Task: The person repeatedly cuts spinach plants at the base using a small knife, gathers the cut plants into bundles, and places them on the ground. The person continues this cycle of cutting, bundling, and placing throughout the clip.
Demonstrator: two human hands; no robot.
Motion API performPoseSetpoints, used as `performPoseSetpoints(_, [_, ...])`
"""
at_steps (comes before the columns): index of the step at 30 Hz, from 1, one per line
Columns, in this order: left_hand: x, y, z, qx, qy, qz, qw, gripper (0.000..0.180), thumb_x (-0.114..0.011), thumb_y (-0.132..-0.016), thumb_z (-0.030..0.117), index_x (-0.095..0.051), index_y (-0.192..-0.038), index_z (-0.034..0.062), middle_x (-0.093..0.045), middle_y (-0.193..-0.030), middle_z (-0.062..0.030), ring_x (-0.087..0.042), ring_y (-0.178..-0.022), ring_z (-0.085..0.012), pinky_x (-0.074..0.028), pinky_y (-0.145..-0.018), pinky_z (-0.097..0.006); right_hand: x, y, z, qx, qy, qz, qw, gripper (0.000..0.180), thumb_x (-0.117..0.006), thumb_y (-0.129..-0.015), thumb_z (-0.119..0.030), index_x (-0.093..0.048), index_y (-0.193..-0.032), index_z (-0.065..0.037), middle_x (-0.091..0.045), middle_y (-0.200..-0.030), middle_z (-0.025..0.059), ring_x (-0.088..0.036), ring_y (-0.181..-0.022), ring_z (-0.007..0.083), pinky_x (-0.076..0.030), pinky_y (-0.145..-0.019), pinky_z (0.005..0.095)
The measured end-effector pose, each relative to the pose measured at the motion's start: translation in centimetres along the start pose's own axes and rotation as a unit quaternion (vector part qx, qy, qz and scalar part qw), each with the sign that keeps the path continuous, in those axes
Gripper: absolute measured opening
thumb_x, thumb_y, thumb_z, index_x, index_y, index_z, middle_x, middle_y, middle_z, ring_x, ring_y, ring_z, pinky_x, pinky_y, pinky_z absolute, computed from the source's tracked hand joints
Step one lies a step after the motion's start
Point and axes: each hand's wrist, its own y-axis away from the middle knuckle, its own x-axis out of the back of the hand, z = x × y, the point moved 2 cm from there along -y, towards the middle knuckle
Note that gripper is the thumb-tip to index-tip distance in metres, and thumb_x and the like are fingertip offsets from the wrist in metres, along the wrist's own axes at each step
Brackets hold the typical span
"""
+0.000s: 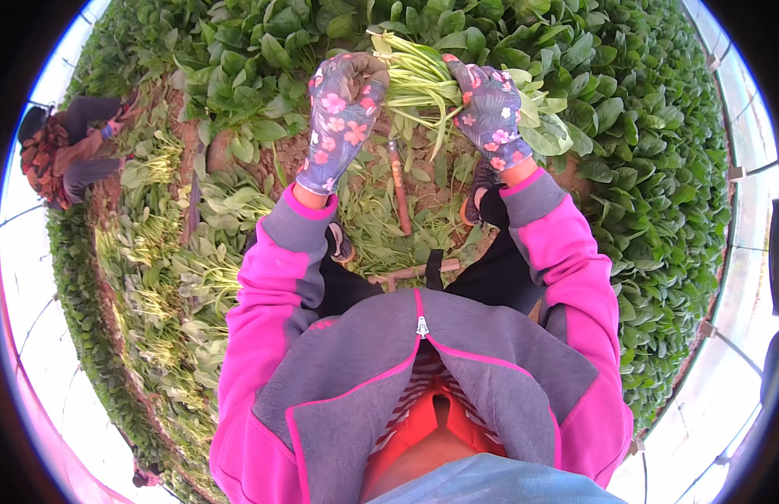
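A bunch of leafy greens that look like spinach [419, 77] lies sideways between my gloved hands, its pale stems toward the left and its leaves to the right. My right hand [492, 113] is closed around it near the leaves. My left hand [346, 113] is curled beside the stem ends; what its fingers hold, if anything, is hidden. Both gloves are dark with pink flowers. Below the bunch, a tool with a reddish-brown handle [399, 189] rests on the soil among loose leaves; its far end is hard to make out.
Dense green plants [658, 210] grow ahead and to the right. Picked greens [158, 286] lie in rows at the left, where another person [70, 151] bends over the plants. A wooden bar [413, 273] is between my legs. Translucent sheeting [747, 218] bounds the right side.
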Motion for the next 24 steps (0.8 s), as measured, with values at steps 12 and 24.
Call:
performPoseSetpoints(12, [2.7, 0.0, 0.1, -0.206, -0.247, 0.015, 0.947, 0.028, -0.064, -0.073, 0.014, -0.067, -0.101, 0.0143, -0.060, -0.114, -0.0026, -0.052, -0.113, -0.0264, -0.036, -0.102, -0.045, -1.0, -1.4, -1.7, -0.003, -0.012, -0.022, 1.000, 0.075, -0.076, -0.062, -0.024, -0.049, -0.132, -0.017, -0.061, -0.100, 0.0028, -0.059, -0.093, 0.0239, -0.045, -0.081, 0.0384])
performPoseSetpoints(24, [2.0, 2.4, 0.6, -0.049, 0.134, 0.016, 0.990, 0.017, -0.063, -0.082, 0.004, -0.067, -0.098, 0.0083, -0.064, -0.116, -0.0056, -0.059, -0.109, -0.0206, -0.046, -0.095, -0.037, -0.9, -1.9, -2.3, -0.025, -0.043, -0.020, 0.999, 0.079, -0.075, -0.063, -0.022, -0.044, -0.136, -0.017, -0.059, -0.102, 0.0031, -0.057, -0.095, 0.0214, -0.044, -0.083, 0.0371])
